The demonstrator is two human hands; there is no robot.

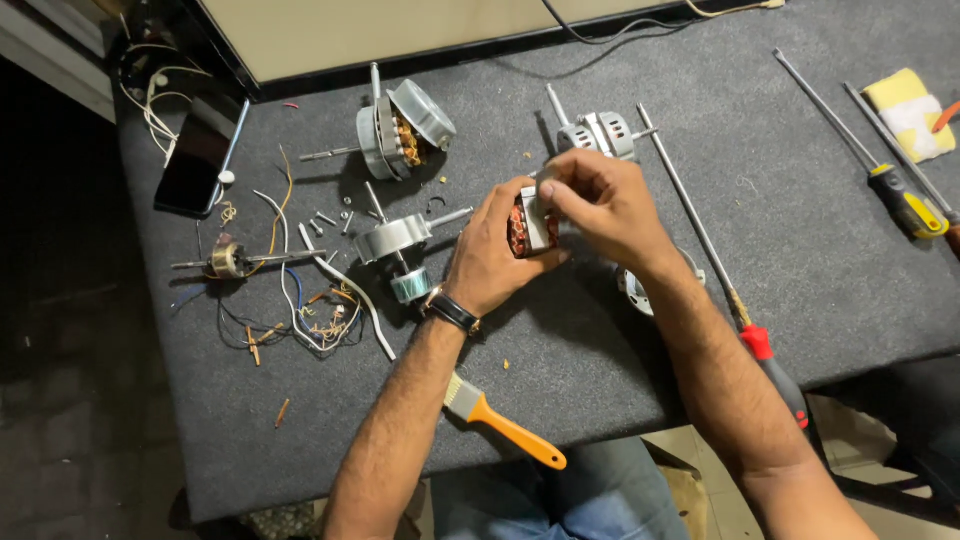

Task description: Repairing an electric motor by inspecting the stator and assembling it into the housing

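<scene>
Left hand (490, 255) and right hand (600, 205) both grip a small copper-wound metal motor stator (530, 228) above the grey felt-covered table (800, 260), near an orange-handled paintbrush (505, 422).

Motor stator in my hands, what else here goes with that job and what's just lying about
In hand:
- motor stator, copper windings showing, held by left hand and right hand

Lying about:
- opened motor
- second motor
- rotor with shaft
- orange-handled brush
- red-handled screwdriver
- yellow-handled screwdriver
- loose wires
- phone
</scene>
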